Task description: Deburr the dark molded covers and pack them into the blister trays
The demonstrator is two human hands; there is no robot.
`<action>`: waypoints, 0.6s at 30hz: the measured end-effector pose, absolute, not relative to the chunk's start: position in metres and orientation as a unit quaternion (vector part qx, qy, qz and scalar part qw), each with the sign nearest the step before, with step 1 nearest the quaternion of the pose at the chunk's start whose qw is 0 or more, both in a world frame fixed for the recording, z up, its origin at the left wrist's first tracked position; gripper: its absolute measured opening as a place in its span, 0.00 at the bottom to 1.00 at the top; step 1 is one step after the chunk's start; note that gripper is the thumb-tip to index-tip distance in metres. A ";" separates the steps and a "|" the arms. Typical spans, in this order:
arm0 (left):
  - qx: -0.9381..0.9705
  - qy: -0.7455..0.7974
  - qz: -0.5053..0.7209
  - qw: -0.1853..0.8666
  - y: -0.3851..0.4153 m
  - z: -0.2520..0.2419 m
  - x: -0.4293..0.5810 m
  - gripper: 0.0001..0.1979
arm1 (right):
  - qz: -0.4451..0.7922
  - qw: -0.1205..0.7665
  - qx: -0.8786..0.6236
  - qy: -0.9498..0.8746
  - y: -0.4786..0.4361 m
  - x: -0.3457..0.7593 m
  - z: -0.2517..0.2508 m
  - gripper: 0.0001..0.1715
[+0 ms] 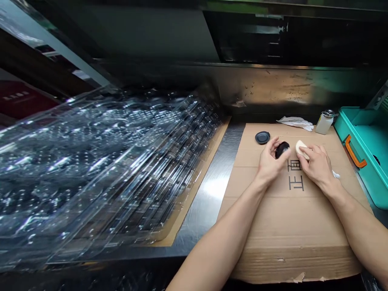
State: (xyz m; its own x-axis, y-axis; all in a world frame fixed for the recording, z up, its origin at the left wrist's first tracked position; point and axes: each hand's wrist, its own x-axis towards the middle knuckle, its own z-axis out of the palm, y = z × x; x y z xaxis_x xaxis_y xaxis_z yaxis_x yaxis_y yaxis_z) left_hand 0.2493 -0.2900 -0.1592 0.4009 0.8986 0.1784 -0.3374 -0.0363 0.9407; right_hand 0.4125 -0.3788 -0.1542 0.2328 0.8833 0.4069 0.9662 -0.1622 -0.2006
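My left hand [270,159] has its fingers closed around a small glossy black rounded part [282,150], held above the cardboard sheet [266,218]. Just to the right, my right hand [319,163] pinches a cream-white pad [301,146], which looks like a sponge. A narrow gap separates the pad from the black part. On the cardboard behind my left hand lies a dark round dish-like piece [262,137]. A bit of white material [336,174] shows from behind my right wrist.
Stacked clear plastic trays [127,161] fill the left side, over a metal bench [209,190]. At the back right are a white glove [295,122] and a bottle with a metal top [324,122]. A teal toolbox [376,178] with an orange latch [354,153] borders the right side.
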 end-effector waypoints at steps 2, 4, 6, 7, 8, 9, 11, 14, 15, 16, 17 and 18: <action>0.660 0.242 0.522 0.484 -0.296 -0.161 0.249 0.43 | -0.078 0.190 -0.764 -0.612 -0.378 0.414 -0.156 0.20; 0.735 0.212 0.521 0.378 -0.302 -0.161 0.247 0.47 | -0.057 0.170 -0.769 -0.614 -0.378 0.414 -0.157 0.20; 0.771 0.199 0.510 0.325 -0.307 -0.160 0.246 0.48 | -0.042 0.163 -0.772 -0.613 -0.378 0.415 -0.158 0.20; 0.780 0.201 0.504 0.311 -0.308 -0.159 0.245 0.49 | -0.039 0.163 -0.774 -0.611 -0.378 0.415 -0.158 0.20; 0.786 0.208 0.498 0.301 -0.309 -0.159 0.245 0.50 | -0.038 0.162 -0.775 -0.610 -0.378 0.415 -0.157 0.20; 0.790 0.217 0.492 0.294 -0.309 -0.158 0.244 0.51 | -0.038 0.160 -0.776 -0.609 -0.378 0.416 -0.157 0.20; 0.794 0.230 0.484 0.289 -0.309 -0.158 0.244 0.52 | -0.038 0.160 -0.777 -0.608 -0.378 0.416 -0.156 0.20; 0.796 0.238 0.475 0.291 -0.308 -0.159 0.244 0.52 | -0.033 0.167 -0.775 -0.609 -0.378 0.416 -0.155 0.20; 0.796 0.241 0.471 0.293 -0.308 -0.159 0.244 0.52 | -0.033 0.168 -0.774 -0.609 -0.378 0.416 -0.156 0.20; 0.796 0.244 0.467 0.297 -0.308 -0.159 0.244 0.52 | -0.034 0.168 -0.774 -0.610 -0.378 0.416 -0.156 0.20; 0.795 0.246 0.465 0.302 -0.308 -0.159 0.244 0.52 | -0.036 0.168 -0.774 -0.610 -0.378 0.416 -0.156 0.20; 0.793 0.248 0.463 0.308 -0.309 -0.158 0.244 0.52 | -0.037 0.167 -0.773 -0.611 -0.378 0.416 -0.156 0.20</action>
State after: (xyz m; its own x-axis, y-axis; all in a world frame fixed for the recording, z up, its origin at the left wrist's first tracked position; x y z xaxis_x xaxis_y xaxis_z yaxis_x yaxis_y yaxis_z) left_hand 0.2437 -0.3086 -0.1584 0.4479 0.6786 0.5822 0.1068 -0.6871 0.7187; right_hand 0.4164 -0.3777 -0.1560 0.2514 0.9321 0.2608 0.9567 -0.1985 -0.2128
